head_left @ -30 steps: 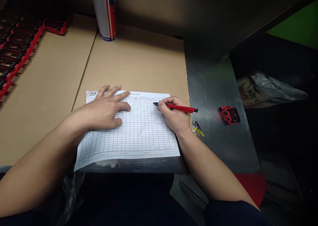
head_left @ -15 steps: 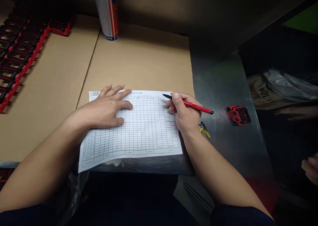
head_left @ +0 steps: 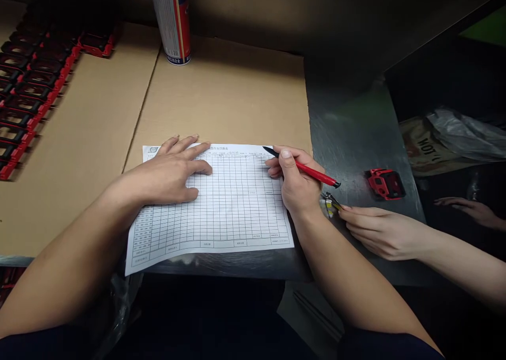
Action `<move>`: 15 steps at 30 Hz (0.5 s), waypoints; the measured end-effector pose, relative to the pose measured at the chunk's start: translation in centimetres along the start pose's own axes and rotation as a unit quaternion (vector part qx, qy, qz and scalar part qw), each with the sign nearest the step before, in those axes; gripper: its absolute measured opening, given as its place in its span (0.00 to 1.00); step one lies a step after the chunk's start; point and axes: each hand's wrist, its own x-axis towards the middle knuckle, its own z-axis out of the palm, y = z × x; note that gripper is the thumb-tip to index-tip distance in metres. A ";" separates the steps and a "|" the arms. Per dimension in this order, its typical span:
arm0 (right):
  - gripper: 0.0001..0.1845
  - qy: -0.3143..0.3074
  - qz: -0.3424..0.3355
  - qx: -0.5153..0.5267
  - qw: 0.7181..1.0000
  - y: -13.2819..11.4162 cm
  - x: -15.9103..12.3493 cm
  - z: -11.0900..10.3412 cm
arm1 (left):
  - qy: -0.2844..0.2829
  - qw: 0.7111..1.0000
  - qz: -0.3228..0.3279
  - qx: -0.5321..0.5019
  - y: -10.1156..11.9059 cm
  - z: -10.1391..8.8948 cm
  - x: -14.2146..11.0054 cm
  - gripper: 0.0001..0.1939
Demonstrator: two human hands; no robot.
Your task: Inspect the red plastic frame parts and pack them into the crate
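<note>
Printed grid form [head_left: 237,212] lies on flattened cardboard [head_left: 225,96], its near edge reaching over the steel bench top [head_left: 356,138]. The left hand [head_left: 166,175] presses flat on it with fingers spread, apart from the right hand [head_left: 296,181], which pinches a red pen [head_left: 312,173], black tip at 11 o'clock by the form's top edge. At 3 o'clock, a co-worker's hand [head_left: 379,233] reaches in, fingertips touching yellow-handled snips [head_left: 330,204] beside the right hand; open cardboard stretches to 12 o'clock, and a red plastic part [head_left: 385,184] sits on the steel beyond the snips.

The paper form [head_left: 237,212] is headed "作业日报表"; the plastic bag's [head_left: 462,138] print is illegible.
</note>
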 end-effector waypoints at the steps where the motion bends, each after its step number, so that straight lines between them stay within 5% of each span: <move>1: 0.16 -0.001 0.002 0.003 1.000 0.0 0.0 0.0 | 0.000 1.000 0.000 0.000 0.0 0.0 0.0 0.27; 8: 0.17 -0.025 0.016 -0.023 0.999 -0.7 -0.5 0.0 | 0.017 0.999 -0.034 0.012 -0.2 -0.1 -0.1 0.31; 13: 0.17 -0.074 -0.005 -0.041 0.996 -1.2 -1.1 0.0 | 0.040 0.993 -0.100 0.041 -0.2 -0.5 -0.4 0.45; 15: 0.24 -0.126 -0.036 -0.083 0.988 -1.4 -1.4 -0.2 | 0.054 0.989 -0.124 0.054 0.0 -0.7 -0.5 0.49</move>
